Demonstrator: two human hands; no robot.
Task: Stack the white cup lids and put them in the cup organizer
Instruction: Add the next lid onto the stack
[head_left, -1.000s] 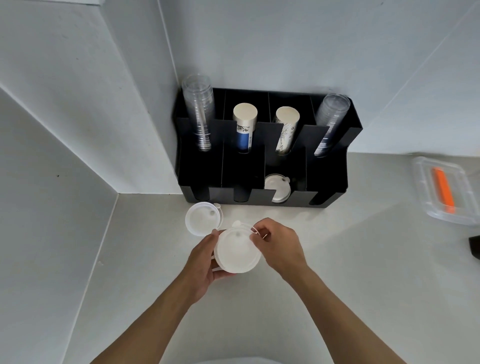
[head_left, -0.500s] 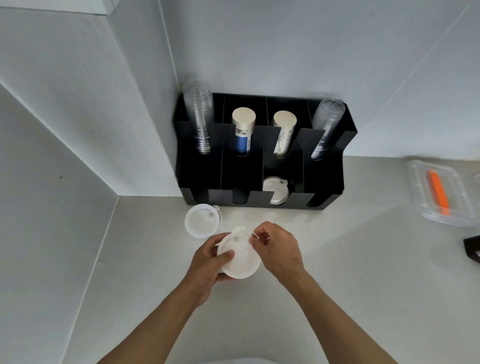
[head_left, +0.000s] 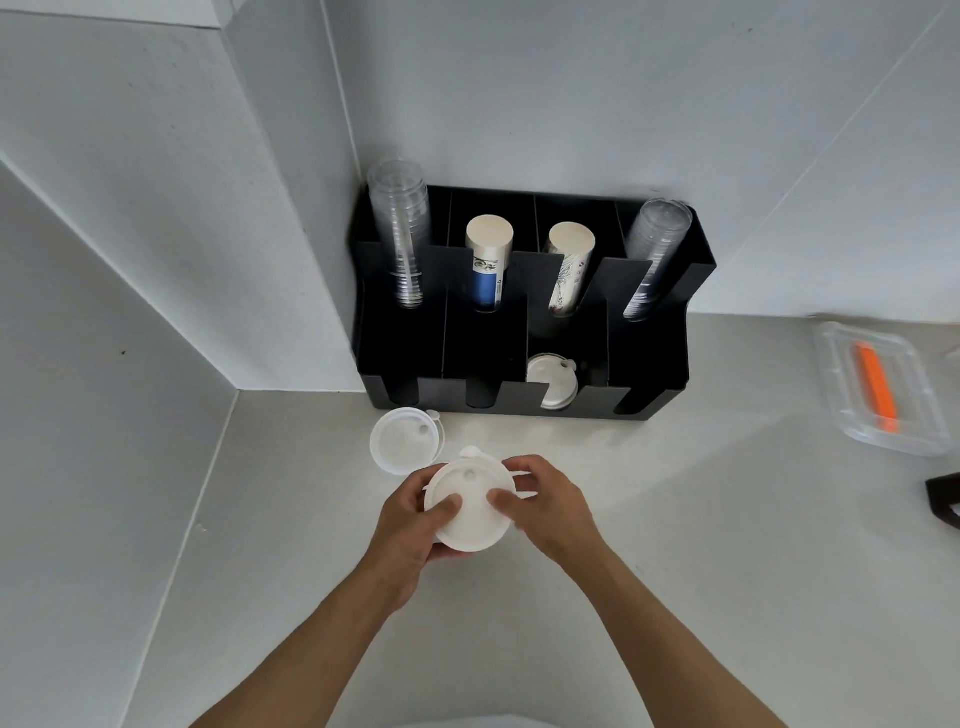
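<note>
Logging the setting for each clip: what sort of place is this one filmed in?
Probably a drinks station or café-style counter corner, though possibly staged. A black cup organizer against the wall holds clear plastic cups and paper cups, and both hands, left hand and right hand, hold white lids above the pale countertop.

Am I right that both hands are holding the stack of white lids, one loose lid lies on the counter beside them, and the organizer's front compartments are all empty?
Not quite. In the head view the left hand and right hand do hold the stack of white lids, and a loose lid lies on the counter. But the black cup organizer already has white lids in one front compartment, third from the left.
</note>
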